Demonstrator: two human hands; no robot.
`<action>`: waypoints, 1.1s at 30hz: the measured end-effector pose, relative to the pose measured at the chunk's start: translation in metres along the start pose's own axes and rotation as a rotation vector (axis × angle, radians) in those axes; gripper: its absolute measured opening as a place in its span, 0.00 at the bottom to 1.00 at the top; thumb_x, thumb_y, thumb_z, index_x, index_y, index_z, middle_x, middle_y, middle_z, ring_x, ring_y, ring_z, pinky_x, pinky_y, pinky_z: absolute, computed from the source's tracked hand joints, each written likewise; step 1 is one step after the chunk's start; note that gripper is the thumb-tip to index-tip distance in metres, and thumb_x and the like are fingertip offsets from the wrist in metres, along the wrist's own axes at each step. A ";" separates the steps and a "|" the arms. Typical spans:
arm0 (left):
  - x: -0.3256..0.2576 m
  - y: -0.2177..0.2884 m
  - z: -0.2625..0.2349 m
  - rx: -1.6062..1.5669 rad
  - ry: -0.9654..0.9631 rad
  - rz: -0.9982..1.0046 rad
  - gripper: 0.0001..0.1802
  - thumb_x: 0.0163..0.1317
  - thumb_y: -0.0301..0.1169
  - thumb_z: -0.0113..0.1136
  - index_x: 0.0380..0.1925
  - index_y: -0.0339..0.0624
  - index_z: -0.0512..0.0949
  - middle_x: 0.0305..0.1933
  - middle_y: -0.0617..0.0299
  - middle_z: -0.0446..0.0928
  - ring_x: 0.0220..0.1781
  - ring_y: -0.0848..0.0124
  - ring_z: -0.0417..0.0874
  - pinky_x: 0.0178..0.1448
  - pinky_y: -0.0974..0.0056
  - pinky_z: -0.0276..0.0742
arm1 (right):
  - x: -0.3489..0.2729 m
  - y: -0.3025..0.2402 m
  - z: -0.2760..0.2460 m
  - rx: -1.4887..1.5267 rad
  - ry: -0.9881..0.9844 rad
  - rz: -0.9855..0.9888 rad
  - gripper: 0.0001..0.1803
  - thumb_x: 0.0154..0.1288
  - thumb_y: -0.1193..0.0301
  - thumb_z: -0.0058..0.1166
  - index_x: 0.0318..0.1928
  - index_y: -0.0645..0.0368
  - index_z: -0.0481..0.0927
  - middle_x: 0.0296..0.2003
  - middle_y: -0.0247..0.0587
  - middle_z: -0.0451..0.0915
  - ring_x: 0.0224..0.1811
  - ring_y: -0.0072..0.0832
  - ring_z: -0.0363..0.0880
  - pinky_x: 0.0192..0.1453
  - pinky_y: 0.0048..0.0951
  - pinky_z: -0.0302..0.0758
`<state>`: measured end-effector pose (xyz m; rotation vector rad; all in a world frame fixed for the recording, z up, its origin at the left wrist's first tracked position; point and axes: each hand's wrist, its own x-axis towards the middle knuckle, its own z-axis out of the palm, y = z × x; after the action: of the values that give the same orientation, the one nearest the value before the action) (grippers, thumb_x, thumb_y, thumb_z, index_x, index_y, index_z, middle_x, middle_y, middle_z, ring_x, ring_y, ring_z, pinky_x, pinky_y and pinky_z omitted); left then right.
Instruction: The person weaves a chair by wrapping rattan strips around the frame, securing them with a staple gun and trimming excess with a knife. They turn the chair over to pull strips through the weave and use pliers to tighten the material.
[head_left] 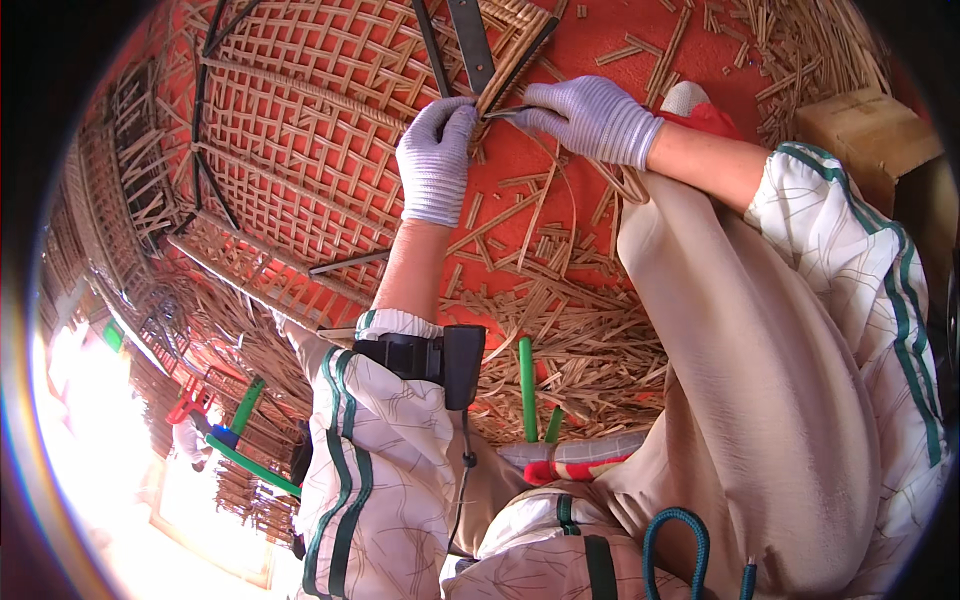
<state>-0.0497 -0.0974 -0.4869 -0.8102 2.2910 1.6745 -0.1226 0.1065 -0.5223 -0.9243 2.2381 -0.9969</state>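
Reddish-orange floor (600,48) is showing through the open lattice of a woven wicker panel (300,88), which is filling the upper left and upper centre of the frame. Black metal rods are edging and crossing the weave, probably lending it stiffness, and a flat dark bar with holes (470,45) is lying across it at the top.

The left hand (435,165), in a pale ribbed glove, is pinching the near end of the panel's thick bound edge, thumb and forefinger closed with no visible gap. That grip seems to be steadying the corner. Just to its right, the gloved right hand (597,120) is closing its fingers on a thin strip (507,111) that is reaching to the same corner; whether this is cane or a slim tool, I cannot tell. Both hands are meeting there, presumably so that one is bracing while the other is working the end.

A loose cane strand (575,215) is curving down below the right hand. Cut offcuts (570,330) are heaping across the centre, apparently left where they are falling. Green legs (527,390) are standing out at lower centre, while a cardboard box (850,125) is sitting at the right edge.
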 end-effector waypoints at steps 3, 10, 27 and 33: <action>0.000 0.004 0.001 0.034 0.009 -0.013 0.10 0.66 0.30 0.61 0.41 0.36 0.84 0.32 0.65 0.82 0.34 0.80 0.77 0.42 0.72 0.75 | 0.005 0.011 0.001 -0.021 0.034 -0.081 0.17 0.72 0.55 0.51 0.48 0.52 0.81 0.30 0.54 0.82 0.33 0.51 0.82 0.39 0.47 0.78; -0.001 0.005 0.002 0.094 -0.003 -0.023 0.10 0.66 0.30 0.60 0.41 0.35 0.84 0.33 0.63 0.83 0.34 0.79 0.78 0.43 0.71 0.76 | 0.017 0.021 0.011 0.034 0.001 -0.151 0.18 0.71 0.57 0.53 0.54 0.51 0.81 0.36 0.53 0.83 0.37 0.50 0.82 0.43 0.44 0.80; -0.040 -0.008 -0.005 0.648 0.289 0.256 0.17 0.72 0.42 0.48 0.32 0.47 0.82 0.29 0.57 0.77 0.33 0.52 0.80 0.39 0.52 0.76 | 0.014 -0.035 -0.083 -0.566 0.010 -0.265 0.13 0.70 0.59 0.53 0.46 0.53 0.80 0.30 0.38 0.83 0.32 0.39 0.84 0.35 0.39 0.80; -0.044 -0.014 -0.016 0.679 0.242 0.192 0.18 0.73 0.43 0.48 0.36 0.44 0.82 0.35 0.54 0.81 0.35 0.51 0.82 0.40 0.53 0.78 | 0.060 -0.090 -0.092 -0.957 -0.315 -0.343 0.08 0.67 0.67 0.53 0.45 0.50 0.80 0.31 0.38 0.82 0.35 0.37 0.85 0.37 0.40 0.82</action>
<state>-0.0034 -0.1016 -0.4725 -0.6680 2.9007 0.7569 -0.1897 0.0560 -0.4071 -1.7483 2.2787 0.1989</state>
